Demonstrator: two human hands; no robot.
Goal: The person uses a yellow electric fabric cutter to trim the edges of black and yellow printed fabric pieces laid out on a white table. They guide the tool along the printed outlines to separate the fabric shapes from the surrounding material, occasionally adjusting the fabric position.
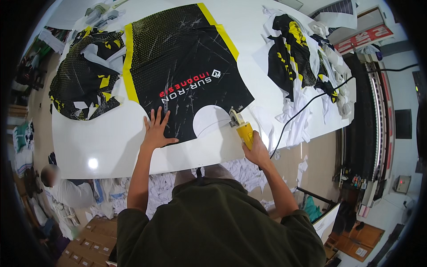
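Note:
A black jersey panel (187, 53) with yellow edges, dotted shading and printed lettering lies flat on the white table (89, 151). My left hand (158, 131) rests on the panel's lower left part, fingers spread. My right hand (255, 151) grips a yellow handheld electric cutter (244, 129), whose metal head is at the panel's lower right edge, beside a curved cutout that shows white beneath. Whether the blade touches the cloth, I cannot tell.
Piles of black, yellow and white fabric lie left (86, 75) and right (293, 58). A black cord (304, 108) crosses the right side. A person (66, 191) is at lower left among white scraps. A long machine (364, 133) stands at right, cardboard boxes (86, 242) lower left.

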